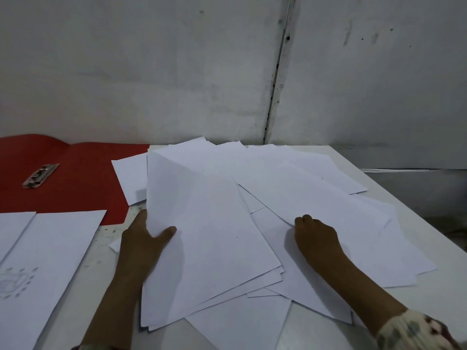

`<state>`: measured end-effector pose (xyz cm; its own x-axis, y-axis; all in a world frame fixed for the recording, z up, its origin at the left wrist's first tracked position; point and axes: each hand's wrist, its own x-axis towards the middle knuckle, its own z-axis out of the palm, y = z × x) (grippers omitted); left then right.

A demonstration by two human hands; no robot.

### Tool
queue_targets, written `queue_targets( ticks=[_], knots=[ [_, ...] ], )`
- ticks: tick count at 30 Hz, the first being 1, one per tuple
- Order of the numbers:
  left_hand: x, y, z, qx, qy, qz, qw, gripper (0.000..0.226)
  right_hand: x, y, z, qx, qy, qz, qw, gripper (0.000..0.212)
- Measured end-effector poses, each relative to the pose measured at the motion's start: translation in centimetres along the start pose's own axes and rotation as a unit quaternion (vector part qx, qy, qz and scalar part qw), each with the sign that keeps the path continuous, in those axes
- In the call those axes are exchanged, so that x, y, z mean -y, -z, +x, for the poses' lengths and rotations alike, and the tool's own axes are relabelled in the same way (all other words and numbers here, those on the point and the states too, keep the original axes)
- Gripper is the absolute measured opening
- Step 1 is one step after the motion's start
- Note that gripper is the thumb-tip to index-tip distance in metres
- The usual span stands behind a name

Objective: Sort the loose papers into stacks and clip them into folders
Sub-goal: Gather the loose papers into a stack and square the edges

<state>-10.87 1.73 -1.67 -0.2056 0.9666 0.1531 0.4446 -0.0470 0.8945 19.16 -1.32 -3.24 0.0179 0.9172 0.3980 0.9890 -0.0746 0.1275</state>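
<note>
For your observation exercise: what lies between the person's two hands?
In the head view, white sheets of the loose paper pile fill the stretch between the left hand and the right hand.

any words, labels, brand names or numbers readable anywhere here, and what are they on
None: no word, number or brand can be read in this view.
Loose white paper sheets: blank on the sides that show.
White sheet at the near left edge: a faint pencil-like drawing, not writing, too faint to make out.
Open red card folder: no print visible.
Silver metal clip on the folder: no marking readable, too small to tell.
</note>
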Motion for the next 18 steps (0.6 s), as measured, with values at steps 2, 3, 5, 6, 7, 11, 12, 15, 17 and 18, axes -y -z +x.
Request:
queue_targets(
  ticks=[2,3,5,6,7,11,12,15,17,18],
  knots=[
    [0.1,0.0,0.0,0.002,0.001,-0.002,1.000,0.048,-0.6,-0.2,-0.1,0.009,-0.017,0.013,1.000,0.053],
    [0.1,-0.1,-0.1,0.005,0.001,-0.002,1.000,0.048,-0.4,0.6,0.0,0.009,-0.039,0.021,0.999,0.051],
    [0.1,-0.3,-0.3,0.015,0.000,-0.002,1.000,0.046,0.4,2.4,0.2,0.031,-0.103,0.046,0.993,0.027],
    [0.0,-0.5,-0.4,0.022,0.000,-0.001,1.000,0.045,0.5,2.8,0.7,0.013,-0.112,0.073,0.991,0.008],
    [-0.1,-0.7,-0.5,0.028,0.002,0.000,1.000,0.044,0.9,3.2,1.1,0.032,-0.121,0.119,0.985,0.014],
    [-0.6,-1.3,-0.8,0.038,0.012,-0.003,0.999,0.047,5.2,5.5,1.7,0.034,-0.074,0.221,0.972,0.026],
    [-0.7,-1.4,-0.9,0.040,0.012,-0.005,0.999,0.047,6.6,6.0,1.8,0.038,-0.061,0.235,0.969,0.026],
    [-1.0,-1.7,-1.3,0.054,0.005,-0.004,0.999,0.043,10.4,6.2,2.0,0.076,-0.006,0.281,0.957,0.026],
    [-1.3,-1.7,-1.5,0.062,0.010,-0.010,0.998,0.041,12.9,6.1,1.8,0.106,0.014,0.347,0.932,0.025],
    [-1.6,-1.7,-1.6,0.063,0.018,-0.018,0.998,0.042,13.9,6.1,1.7,0.122,0.016,0.382,0.916,0.025]
  ],
)
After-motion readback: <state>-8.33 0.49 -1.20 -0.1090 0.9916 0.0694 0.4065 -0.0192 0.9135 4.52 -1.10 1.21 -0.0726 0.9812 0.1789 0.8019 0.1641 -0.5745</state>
